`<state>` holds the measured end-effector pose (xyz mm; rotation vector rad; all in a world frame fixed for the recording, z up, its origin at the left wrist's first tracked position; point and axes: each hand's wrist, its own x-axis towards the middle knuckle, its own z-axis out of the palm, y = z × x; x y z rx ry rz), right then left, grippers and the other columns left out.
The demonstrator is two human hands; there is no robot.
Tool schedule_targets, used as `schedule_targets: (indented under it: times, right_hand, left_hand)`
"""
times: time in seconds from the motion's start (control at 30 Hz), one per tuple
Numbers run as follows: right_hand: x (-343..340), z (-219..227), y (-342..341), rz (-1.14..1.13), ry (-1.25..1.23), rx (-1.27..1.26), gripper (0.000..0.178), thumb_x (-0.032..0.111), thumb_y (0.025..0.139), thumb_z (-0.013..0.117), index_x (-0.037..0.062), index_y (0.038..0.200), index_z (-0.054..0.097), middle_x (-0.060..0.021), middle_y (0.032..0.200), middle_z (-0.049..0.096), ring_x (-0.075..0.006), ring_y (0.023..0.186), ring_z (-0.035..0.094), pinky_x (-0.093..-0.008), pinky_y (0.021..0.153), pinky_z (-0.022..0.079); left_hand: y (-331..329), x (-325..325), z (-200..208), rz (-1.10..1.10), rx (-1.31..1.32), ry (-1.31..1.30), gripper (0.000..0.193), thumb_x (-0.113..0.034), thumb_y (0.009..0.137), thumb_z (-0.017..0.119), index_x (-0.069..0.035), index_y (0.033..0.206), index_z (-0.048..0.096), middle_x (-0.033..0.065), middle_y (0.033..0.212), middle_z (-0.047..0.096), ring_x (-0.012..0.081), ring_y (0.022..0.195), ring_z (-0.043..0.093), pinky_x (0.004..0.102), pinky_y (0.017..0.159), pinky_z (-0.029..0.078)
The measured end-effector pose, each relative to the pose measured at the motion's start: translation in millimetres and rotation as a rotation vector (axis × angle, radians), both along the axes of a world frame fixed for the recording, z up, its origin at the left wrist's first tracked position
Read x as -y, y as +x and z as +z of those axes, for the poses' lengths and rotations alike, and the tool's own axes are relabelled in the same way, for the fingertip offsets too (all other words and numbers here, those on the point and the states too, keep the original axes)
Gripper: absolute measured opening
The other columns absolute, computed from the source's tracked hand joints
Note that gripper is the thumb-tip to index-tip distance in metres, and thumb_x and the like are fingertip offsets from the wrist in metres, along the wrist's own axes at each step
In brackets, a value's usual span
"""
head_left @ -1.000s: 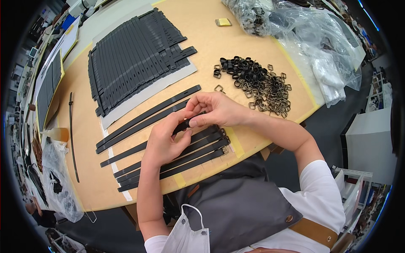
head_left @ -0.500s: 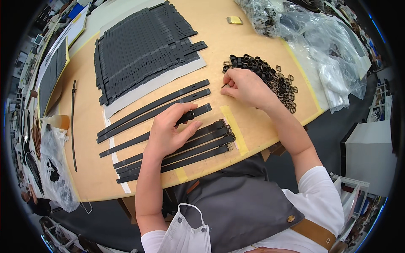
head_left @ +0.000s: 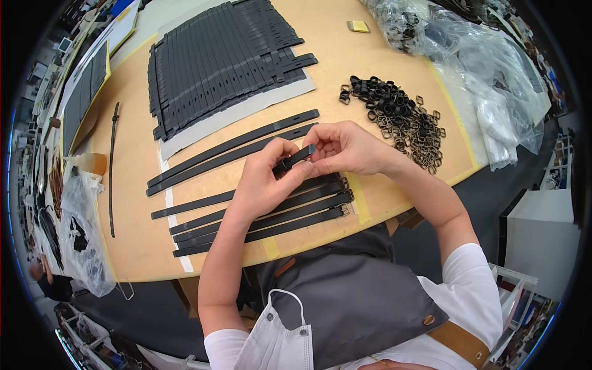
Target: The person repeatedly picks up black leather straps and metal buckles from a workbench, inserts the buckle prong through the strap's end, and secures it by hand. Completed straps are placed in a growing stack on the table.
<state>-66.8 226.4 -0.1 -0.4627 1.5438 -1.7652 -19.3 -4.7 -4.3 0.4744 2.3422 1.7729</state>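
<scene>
Left hand (head_left: 262, 185), grip closed on black strap (head_left: 301, 156); right hand (head_left: 353, 149) alongside, grip unclear

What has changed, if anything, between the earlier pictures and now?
The right hand took the single buckle that lay apart from the pile of buckles and loops, then moved left, back to the end of the black strap. That buckle is not clearly visible now. The left hand still holds this strap. The pile and the other straps stayed in place.
</scene>
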Motion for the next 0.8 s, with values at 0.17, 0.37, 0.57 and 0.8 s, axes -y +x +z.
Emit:
schedule_targets:
  times: [0.17,0.37,0.57,0.8]
  right_hand:
    - [8.2,-4.4,6.9,-0.061,-0.099,-0.005,0.031,0.002,0.092,0.080,0.0001,0.119,0.064,-0.0035,0.101,0.070,-0.0077,0.090,0.068,-0.0234,0.086,0.058]
    - [7.2,-3.7,2.6,-0.137,-0.111,0.039,0.030,0.013,0.097,0.079,0.0017,0.120,0.066,-0.0029,0.103,0.071,-0.0080,0.090,0.069,-0.0245,0.082,0.058]
    - [8.4,-8.7,3.0,-0.130,-0.050,0.029,0.022,0.024,0.101,0.075,0.0031,0.106,0.070,-0.0016,0.093,0.072,-0.0093,0.085,0.071,-0.0244,0.073,0.057]
    - [9.1,-11.8,3.7,-0.264,-0.079,-0.097,0.019,0.021,0.103,0.072,0.0030,0.106,0.067,-0.0051,0.097,0.074,-0.0121,0.086,0.073,-0.0247,0.076,0.058]
  left_hand:
    - [0.3,1.8,-1.8,-0.017,0.073,0.023,0.021,-0.018,0.100,0.072,0.003,0.099,0.069,0.0011,0.075,0.061,0.0074,0.069,0.051,0.0267,0.062,0.043]
    - [0.7,6.4,-5.5,0.080,0.087,0.127,0.018,-0.016,0.105,0.066,0.001,0.100,0.068,-0.0013,0.081,0.063,0.0053,0.073,0.056,0.0221,0.066,0.045]
    - [-1.9,2.8,-12.3,0.148,-0.007,0.129,0.018,-0.017,0.102,0.071,0.000,0.097,0.069,-0.0027,0.070,0.056,0.0045,0.064,0.046,0.0248,0.057,0.038]
    - [-2.4,-3.9,-8.3,0.176,-0.135,0.091,0.021,-0.018,0.098,0.076,0.001,0.104,0.068,0.0011,0.079,0.064,0.0078,0.070,0.055,0.0253,0.062,0.046]
